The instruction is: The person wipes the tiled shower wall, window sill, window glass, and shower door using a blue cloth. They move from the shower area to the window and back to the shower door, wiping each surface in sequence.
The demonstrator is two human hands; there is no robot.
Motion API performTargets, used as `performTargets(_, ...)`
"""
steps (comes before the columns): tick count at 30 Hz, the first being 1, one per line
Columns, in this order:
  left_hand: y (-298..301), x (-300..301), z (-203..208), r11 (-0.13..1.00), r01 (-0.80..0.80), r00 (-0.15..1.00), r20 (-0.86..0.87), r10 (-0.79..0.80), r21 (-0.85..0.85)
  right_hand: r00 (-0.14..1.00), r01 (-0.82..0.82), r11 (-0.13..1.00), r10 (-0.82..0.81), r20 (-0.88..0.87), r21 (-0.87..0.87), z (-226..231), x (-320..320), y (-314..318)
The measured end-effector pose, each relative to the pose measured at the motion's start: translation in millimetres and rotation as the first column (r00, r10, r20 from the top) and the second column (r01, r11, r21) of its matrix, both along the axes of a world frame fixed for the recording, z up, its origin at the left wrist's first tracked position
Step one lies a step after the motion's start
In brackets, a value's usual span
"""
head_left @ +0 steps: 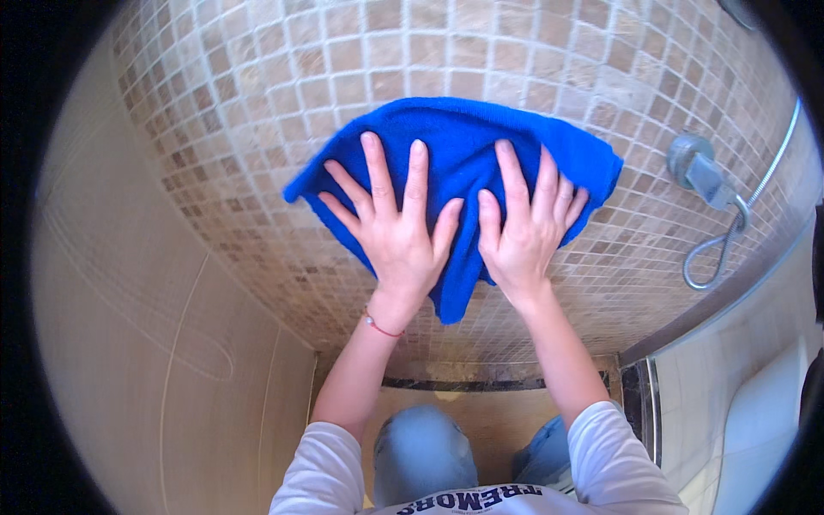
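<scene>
Both palms flat: left hand, right hand atop blue cloth.

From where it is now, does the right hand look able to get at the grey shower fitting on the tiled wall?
Probably yes. The right hand lies flat on the blue cloth, holding nothing, and only bare mosaic tile lies between it and the grey shower fitting to its right. Nothing blocks the way.

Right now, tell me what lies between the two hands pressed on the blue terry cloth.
Only a narrow strip of the blue terry cloth shows between the left hand and right hand, in the head view.
</scene>
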State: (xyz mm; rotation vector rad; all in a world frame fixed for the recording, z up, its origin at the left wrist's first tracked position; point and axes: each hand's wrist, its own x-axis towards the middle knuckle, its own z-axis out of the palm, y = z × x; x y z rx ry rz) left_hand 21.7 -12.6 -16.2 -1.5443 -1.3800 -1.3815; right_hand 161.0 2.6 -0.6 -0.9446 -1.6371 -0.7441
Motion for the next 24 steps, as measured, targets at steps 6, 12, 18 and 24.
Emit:
performTargets(6,14.8,12.3,-92.9,0.995,-0.093,0.975,-0.207,0.086,-0.023,0.991,0.116,0.981,-0.104,0.083,-0.153,-73.2,18.7,-2.3)
performTargets(12,-4.6,-0.3,-195.4,0.977,0.069,0.951,-0.282,-0.125,-0.201,0.992,-0.031,0.962,0.062,0.111,-0.270,-169.6,47.3,-22.3)
performTargets(18,14.5,27.7,-57.3,0.996,-0.062,0.978,-0.202,0.049,-0.059,0.990,-0.095,0.993,0.102,0.100,-0.074,-28.4,47.2,-3.2)
performTargets(24,16.1,76.3,116.7,0.974,-0.087,0.983,-0.140,0.118,0.209,0.997,-0.041,0.974,0.025,0.075,0.224,129.2,70.1,8.4)
